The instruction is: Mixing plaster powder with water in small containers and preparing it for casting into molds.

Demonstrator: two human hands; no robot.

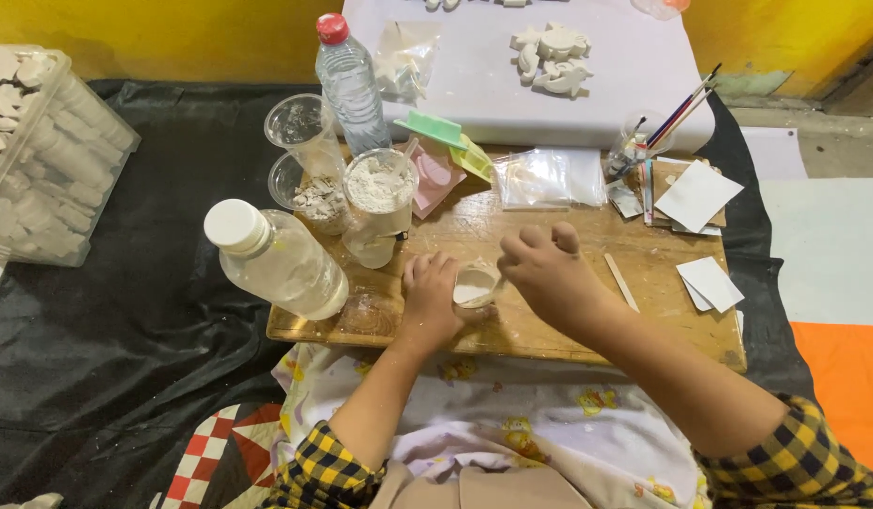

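White paste fills a small cup (474,284) near the front edge of the wooden counter (568,330). The left hand (430,300) wraps around the cup's left side, grasping it. The right hand (548,269) hovers just right of the cup, fingers curled in; whether it holds anything I cannot tell. A wooden stick (621,281) lies on the counter right of that hand. Left of the cup stand a white-capped bottle (276,259) and a powder-filled glass (377,205). A red-capped bottle (351,83) stands farther back, brushes (682,111) at the far right.
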